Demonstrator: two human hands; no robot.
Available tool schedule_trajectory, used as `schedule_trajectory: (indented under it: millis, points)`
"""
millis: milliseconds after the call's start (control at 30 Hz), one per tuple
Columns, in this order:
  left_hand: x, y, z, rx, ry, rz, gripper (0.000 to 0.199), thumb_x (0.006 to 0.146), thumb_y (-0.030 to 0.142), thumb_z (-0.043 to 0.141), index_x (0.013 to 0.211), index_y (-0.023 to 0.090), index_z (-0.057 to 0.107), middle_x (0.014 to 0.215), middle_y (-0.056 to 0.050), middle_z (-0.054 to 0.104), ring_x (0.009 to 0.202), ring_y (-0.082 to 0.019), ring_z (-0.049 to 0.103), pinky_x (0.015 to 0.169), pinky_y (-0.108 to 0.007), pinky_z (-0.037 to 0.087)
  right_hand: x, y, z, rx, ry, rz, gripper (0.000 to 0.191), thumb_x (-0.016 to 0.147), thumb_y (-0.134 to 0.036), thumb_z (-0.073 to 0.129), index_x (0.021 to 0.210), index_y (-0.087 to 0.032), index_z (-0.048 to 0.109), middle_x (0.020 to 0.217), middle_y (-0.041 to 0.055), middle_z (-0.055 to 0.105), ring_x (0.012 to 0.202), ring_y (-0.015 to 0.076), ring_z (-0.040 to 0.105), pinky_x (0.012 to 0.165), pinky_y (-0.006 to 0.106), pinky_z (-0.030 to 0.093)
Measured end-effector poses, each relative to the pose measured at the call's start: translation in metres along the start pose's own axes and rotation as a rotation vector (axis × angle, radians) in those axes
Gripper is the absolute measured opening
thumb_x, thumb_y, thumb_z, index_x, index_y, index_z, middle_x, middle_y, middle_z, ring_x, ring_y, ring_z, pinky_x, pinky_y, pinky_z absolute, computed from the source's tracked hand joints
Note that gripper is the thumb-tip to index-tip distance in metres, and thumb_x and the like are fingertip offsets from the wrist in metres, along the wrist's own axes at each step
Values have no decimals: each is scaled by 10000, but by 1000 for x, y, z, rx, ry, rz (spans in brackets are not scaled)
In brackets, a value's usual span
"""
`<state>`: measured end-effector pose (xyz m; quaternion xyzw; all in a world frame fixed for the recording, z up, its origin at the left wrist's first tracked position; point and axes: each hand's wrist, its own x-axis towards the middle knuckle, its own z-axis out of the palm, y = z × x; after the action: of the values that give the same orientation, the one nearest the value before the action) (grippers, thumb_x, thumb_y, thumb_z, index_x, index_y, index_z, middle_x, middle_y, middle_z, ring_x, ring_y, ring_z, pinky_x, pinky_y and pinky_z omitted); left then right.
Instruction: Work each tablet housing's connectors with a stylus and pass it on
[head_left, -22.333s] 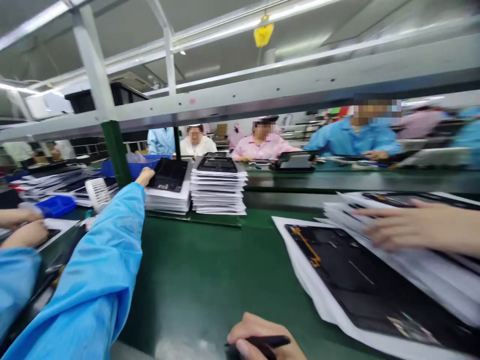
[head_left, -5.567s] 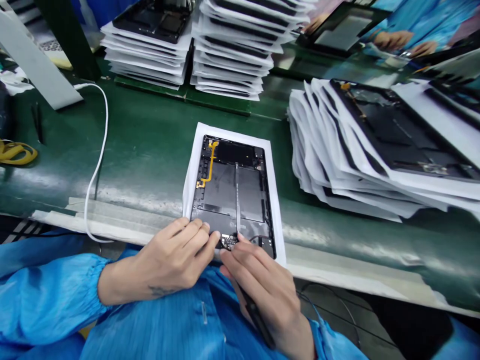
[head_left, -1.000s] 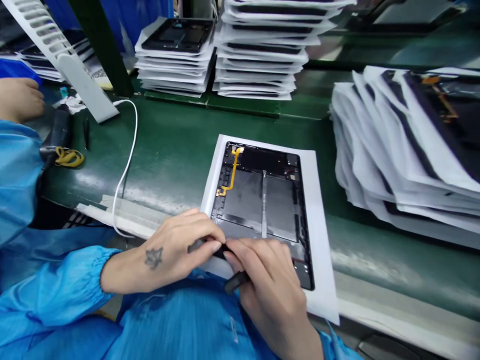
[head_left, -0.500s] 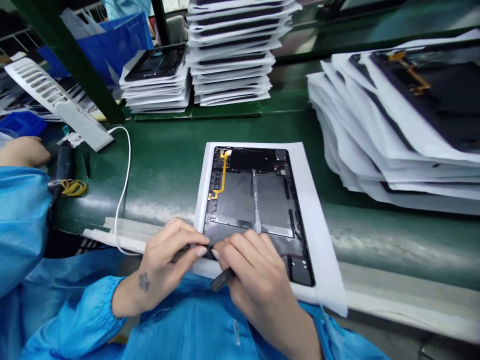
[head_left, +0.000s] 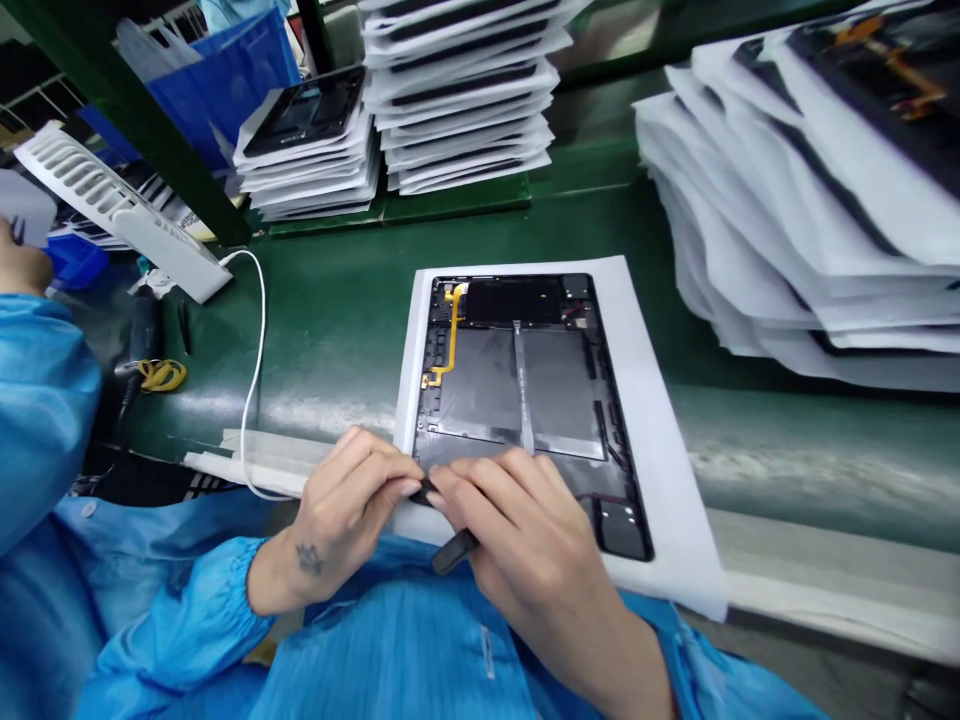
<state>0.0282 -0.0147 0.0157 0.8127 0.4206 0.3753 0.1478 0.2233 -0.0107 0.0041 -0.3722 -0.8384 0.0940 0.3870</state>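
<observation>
An opened tablet housing (head_left: pixel 487 380) with grey battery cells and a yellow flex cable (head_left: pixel 454 335) lies on a white sheet (head_left: pixel 667 480) at the bench's front edge. At its lower left corner my left hand (head_left: pixel 349 510) pinches with thumb and forefinger; what lies between them is too small to name. Right beside it, my right hand (head_left: pixel 525 530) is closed round a black tool (head_left: pixel 454 551), whose end sticks out below the fingers. Its thumb and forefinger tips meet at the same corner, nearly touching my left fingertips.
Tall paper-layered stacks of tablet parts (head_left: pixel 457 110) stand at the back, another stack (head_left: pixel 787 220) at the right. A white fan (head_left: pixel 124 205) with a white cable (head_left: pixel 261 350), and a black-handled tool (head_left: pixel 144 330) are at left. A co-worker's blue sleeve (head_left: pixel 41 420) reaches in there.
The view has shifted slightly, so the tablet sits a little higher and further right. Both my hands stay at the same corner. The co-worker's hand has moved up and left.
</observation>
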Motion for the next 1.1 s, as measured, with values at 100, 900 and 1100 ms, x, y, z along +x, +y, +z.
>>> schedule_trajectory:
  millis: [100,900,1100]
  points:
    - [-1,-3,-3,82,-58,35,100,993,88,554,1030,161,611,876,-40,641,816,-153,562,734,-294,466,-4,3,-4,0,-7,-61,279,1005,-67,407,1087,-104,672,921,81,694,787,189,498,665,349,357]
    - [-24,-17,-19,347,-130,265,367,1005,110,484,1360,101,580,1072,-136,706,985,-222,651,853,-358,584,-3,5,1,-130,-89,-180,404,1018,-74,308,1082,-78,706,968,114,691,788,209,459,688,361,368]
    - [-12,-10,-22,446,-173,405,361,1014,102,406,1317,19,584,1025,-172,714,962,-248,660,799,-370,608,-3,7,-2,-101,-122,-182,333,1049,-188,378,1126,-86,685,969,107,691,770,203,484,675,359,387]
